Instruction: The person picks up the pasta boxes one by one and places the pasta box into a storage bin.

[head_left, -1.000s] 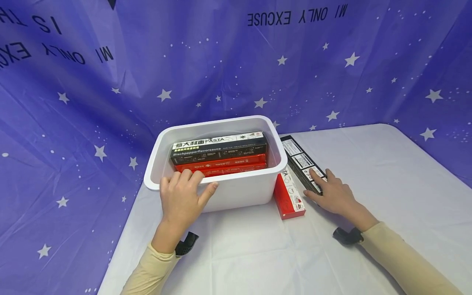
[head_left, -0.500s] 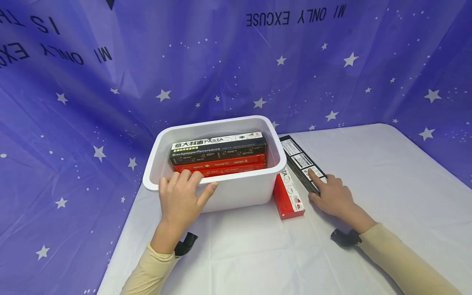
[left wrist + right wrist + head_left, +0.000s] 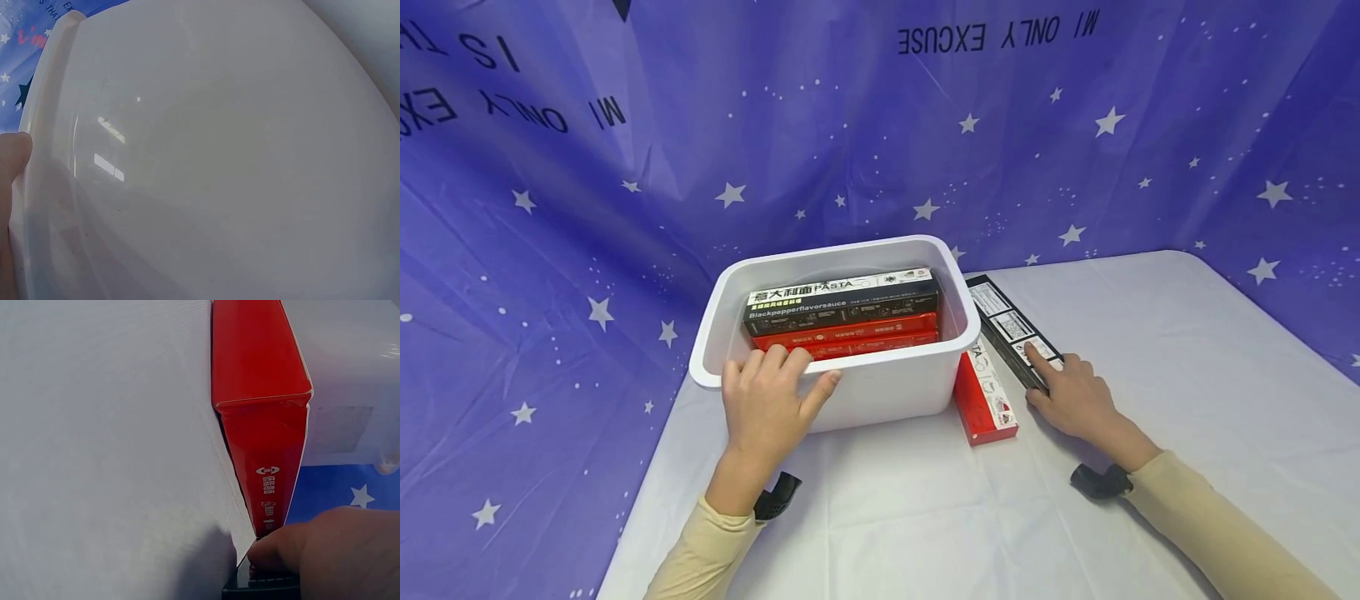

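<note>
My left hand (image 3: 767, 408) grips the front rim of a white plastic bin (image 3: 880, 400), fingers hooked over it and thumb outside. In the left wrist view the bin's smooth wall (image 3: 219, 150) fills most of the picture. On the table right of the bin, my right hand (image 3: 1078, 400) holds the near end of a black pasta box (image 3: 1000, 317), thumb on its left side and index finger on top. A red pasta box (image 3: 981, 408) lies between that box and the bin; its red end also shows in the right wrist view.
Inside the bin, a black pasta box labelled Blackpepperflavorsauce (image 3: 842, 304) stands on edge behind red boxes (image 3: 850, 335). A white cloth (image 3: 910, 517) covers the table. Behind it hangs a purple star-printed curtain (image 3: 850, 125).
My right hand's thumb has shifted in against the side of the black pasta box. The left hand stays on the bin's rim, and the boxes lie practically where they were.
</note>
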`<action>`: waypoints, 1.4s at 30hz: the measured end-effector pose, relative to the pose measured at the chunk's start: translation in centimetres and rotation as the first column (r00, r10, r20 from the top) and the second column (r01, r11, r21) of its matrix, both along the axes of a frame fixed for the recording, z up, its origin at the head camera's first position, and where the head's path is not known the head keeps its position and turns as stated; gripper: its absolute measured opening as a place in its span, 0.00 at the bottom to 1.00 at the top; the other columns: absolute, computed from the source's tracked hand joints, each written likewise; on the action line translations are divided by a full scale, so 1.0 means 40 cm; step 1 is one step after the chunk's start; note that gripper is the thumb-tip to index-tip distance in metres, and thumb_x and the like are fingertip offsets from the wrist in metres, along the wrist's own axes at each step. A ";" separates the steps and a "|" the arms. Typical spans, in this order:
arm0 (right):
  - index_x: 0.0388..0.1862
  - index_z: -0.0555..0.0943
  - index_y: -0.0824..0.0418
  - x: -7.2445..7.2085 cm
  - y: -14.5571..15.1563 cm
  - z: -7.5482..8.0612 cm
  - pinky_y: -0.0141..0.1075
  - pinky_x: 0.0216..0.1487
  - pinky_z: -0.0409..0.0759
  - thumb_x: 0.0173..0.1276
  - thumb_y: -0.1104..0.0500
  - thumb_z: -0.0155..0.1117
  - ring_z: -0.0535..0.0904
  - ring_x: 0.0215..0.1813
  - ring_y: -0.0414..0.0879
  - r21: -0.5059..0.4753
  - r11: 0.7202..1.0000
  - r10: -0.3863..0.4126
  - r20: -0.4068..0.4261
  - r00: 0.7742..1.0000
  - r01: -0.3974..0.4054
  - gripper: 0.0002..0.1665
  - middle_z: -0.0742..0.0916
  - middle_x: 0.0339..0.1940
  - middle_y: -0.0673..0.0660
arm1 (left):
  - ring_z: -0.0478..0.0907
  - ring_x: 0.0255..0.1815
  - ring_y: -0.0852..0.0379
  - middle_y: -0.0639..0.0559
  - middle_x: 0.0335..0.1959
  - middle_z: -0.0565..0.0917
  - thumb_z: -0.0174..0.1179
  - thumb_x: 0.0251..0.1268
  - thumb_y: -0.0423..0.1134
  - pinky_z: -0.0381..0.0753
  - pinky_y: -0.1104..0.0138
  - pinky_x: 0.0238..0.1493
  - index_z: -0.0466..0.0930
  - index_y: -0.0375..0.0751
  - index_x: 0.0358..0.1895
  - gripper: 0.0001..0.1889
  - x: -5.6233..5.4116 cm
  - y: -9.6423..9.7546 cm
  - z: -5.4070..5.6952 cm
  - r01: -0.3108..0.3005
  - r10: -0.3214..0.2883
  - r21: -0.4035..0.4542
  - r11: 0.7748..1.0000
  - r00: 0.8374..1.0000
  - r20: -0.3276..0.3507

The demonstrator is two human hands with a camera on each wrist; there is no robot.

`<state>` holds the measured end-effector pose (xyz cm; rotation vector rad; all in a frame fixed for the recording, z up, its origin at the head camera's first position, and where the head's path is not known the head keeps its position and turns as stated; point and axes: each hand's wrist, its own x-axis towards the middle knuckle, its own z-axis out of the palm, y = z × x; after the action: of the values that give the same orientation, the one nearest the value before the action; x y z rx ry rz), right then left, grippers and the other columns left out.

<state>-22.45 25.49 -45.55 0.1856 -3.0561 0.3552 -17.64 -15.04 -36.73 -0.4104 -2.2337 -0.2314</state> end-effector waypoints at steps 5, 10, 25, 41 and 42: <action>0.81 0.60 0.54 -0.007 -0.001 -0.001 0.47 0.28 0.69 0.69 0.47 0.57 0.73 0.40 0.63 -0.006 1.000 0.003 0.004 1.000 -0.003 0.43 0.76 0.43 0.75 | 0.74 0.28 0.40 0.41 0.26 0.81 0.37 0.73 0.73 0.63 0.51 0.34 0.79 0.40 0.32 0.38 0.000 -0.003 -0.001 -0.003 0.003 0.002 1.000 1.000 -0.009; 0.81 0.60 0.54 -0.015 0.009 0.001 0.50 0.29 0.71 0.69 0.47 0.57 0.75 0.42 0.65 -0.006 1.000 0.012 -0.003 1.000 -0.013 0.42 0.76 0.47 0.78 | 0.75 0.28 0.41 0.43 0.27 0.82 0.37 0.73 0.73 0.63 0.51 0.33 0.80 0.42 0.32 0.38 -0.002 -0.003 -0.005 -0.001 0.001 0.005 1.000 1.000 -0.010; 0.80 0.63 0.54 -0.014 0.041 0.031 0.50 0.28 0.71 0.70 0.46 0.58 0.77 0.41 0.67 -0.017 0.999 0.027 -0.024 0.999 -0.028 0.41 0.77 0.47 0.80 | 0.75 0.28 0.41 0.44 0.27 0.81 0.35 0.74 0.73 0.64 0.50 0.34 0.80 0.42 0.32 0.38 -0.005 0.009 -0.007 0.001 -0.001 -0.003 1.000 1.000 -0.021; 0.82 0.59 0.51 -0.041 0.081 0.270 0.59 0.29 0.76 0.77 0.41 0.52 0.77 0.53 0.75 -0.001 0.997 0.079 -0.051 0.996 -0.079 0.39 0.76 0.58 0.80 | 0.75 0.28 0.42 0.44 0.27 0.81 0.37 0.73 0.73 0.64 0.50 0.35 0.80 0.43 0.31 0.37 -0.001 -0.001 -0.004 -0.016 0.016 -0.015 1.000 1.000 -0.011; 0.82 0.59 0.51 -0.043 0.081 0.289 0.58 0.30 0.76 0.77 0.41 0.52 0.77 0.53 0.74 0.005 0.996 0.088 -0.053 0.995 -0.088 0.39 0.76 0.58 0.79 | 0.75 0.28 0.42 0.44 0.27 0.81 0.37 0.73 0.73 0.64 0.50 0.35 0.80 0.43 0.31 0.37 -0.001 -0.002 -0.004 -0.017 0.017 -0.015 1.000 1.000 -0.009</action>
<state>-24.18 28.72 -33.99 0.3255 -3.0028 0.3453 -17.69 -15.12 -36.88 -0.3996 -2.2307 -0.2031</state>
